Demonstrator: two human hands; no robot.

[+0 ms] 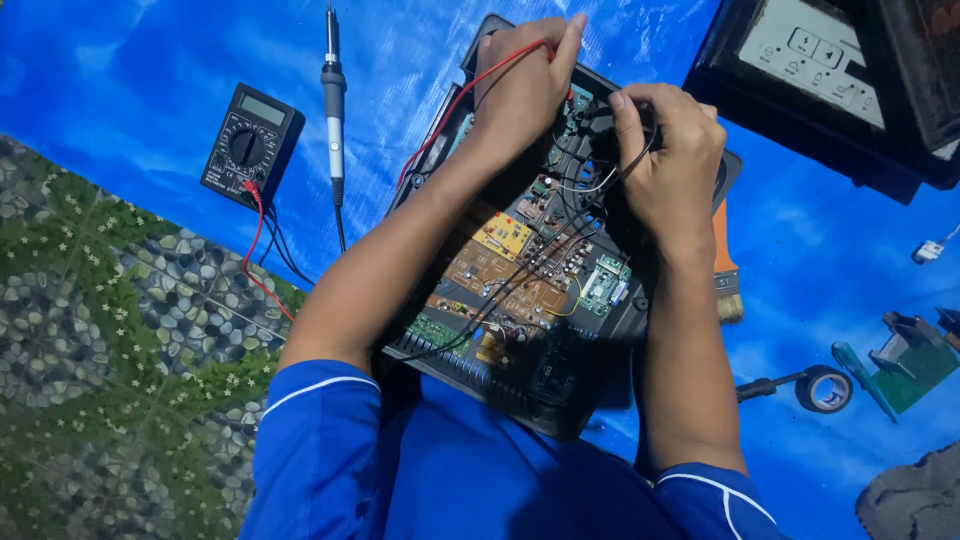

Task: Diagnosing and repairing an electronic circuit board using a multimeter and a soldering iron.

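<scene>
The blue tarp (pixel 150 60) looks like thin, shiny plastic with crinkles. The open case (pixel 560 400) is dull black plastic. Inside it, the circuit boards (pixel 500 270) are flat, brown and green, with small shiny metal bits. The red wire (pixel 450 110) has smooth plastic skin. The multimeter (pixel 252 145) is matt black plastic. The soldering iron (pixel 333 110) has a shiny metal tip. The tape roll (pixel 825 388) is glossy black.

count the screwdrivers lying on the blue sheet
1: a green-handled screwdriver at the right, beside the roll of black tape. Others may be hidden under the opened device.
</scene>
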